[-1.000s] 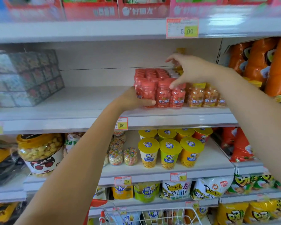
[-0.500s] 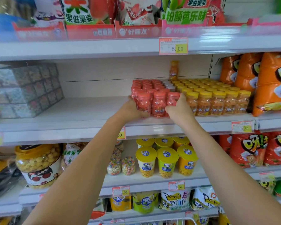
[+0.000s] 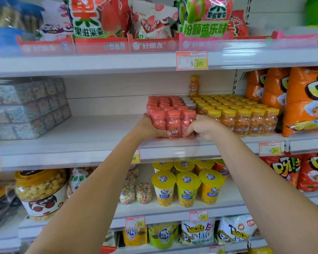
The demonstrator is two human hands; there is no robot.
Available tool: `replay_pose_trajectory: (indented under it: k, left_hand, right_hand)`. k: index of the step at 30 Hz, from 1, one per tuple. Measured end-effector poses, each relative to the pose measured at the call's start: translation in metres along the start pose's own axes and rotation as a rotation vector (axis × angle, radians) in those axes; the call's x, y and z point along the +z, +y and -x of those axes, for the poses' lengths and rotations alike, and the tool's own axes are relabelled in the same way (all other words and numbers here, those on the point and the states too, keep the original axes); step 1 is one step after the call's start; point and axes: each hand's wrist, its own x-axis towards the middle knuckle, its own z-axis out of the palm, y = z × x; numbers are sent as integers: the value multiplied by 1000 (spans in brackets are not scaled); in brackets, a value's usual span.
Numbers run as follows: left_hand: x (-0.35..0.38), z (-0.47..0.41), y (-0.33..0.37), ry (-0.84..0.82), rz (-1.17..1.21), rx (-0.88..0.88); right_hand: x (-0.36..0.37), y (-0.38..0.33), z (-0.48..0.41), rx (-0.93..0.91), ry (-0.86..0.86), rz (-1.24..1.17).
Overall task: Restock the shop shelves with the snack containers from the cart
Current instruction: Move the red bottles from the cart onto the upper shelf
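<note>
A block of small red-capped snack jars point(image 3: 170, 114) stands on the middle shelf point(image 3: 92, 136), several rows deep. My left hand point(image 3: 151, 128) grips the block's left front corner, thumb across the front jar. My right hand point(image 3: 203, 128) holds the right front corner, fingers curled against the front jars. Directly to the right stand several rows of yellow-capped jars point(image 3: 235, 114), touching the red block. One taller orange bottle point(image 3: 193, 85) stands at the back behind them. The cart is out of view.
Wrapped patterned boxes point(image 3: 26, 107) fill the shelf's left end, with bare shelf between them and the jars. Orange snack bags point(image 3: 301, 99) stand at the right. Yellow-lidded cups point(image 3: 186, 186) and a popcorn tub point(image 3: 40, 193) sit on the shelf below.
My right hand came down from the top of the red jars to their right front corner. The camera tilted up, and the cart dropped out of view.
</note>
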Motion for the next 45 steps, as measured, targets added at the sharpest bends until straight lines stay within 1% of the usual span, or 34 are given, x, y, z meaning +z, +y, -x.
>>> replay_pose_trajectory:
  k: [3,7,10,13,17,23,27,28,32,34,41,45]
  left_hand:
    - [0,6,5,12,-6,20]
    - [-1,10,11,7,1,71]
    - [-3,11,7,28,8,63]
    - [-5,3,-2,47,-11,47]
    - [-4,-5,-12,45,3,37]
    - [-7,12,4,8,26,17]
    - [-8,13,5,-15,33,27]
    - [-8,14,5,-18,38,29]
    - [-12,16,6,-36,29,8]
    - [-15,17,5,-67,23,-7]
    - [-23,21,3,-163,68,29]
    - [-22,20,4,-166,100,48]
  right_hand:
    - [-4,-1,-8,12,-51,-22]
    - [-3,3,-10,0,-58,-3]
    - [-2,6,-14,-23,-71,17]
    - [-3,7,-13,-20,-95,-30]
    - [-7,14,-10,-53,-12,-95]
    - [-11,18,-7,-149,-12,78]
    - [-11,17,-1,-224,142,348]
    - [-12,16,0,-227,156,382]
    - [-19,18,-7,-135,14,353]
    - [-22,19,-11,-130,-14,356]
    - [-15,20,-7,-210,0,337]
    - [-9,20,-9,-232,19,343]
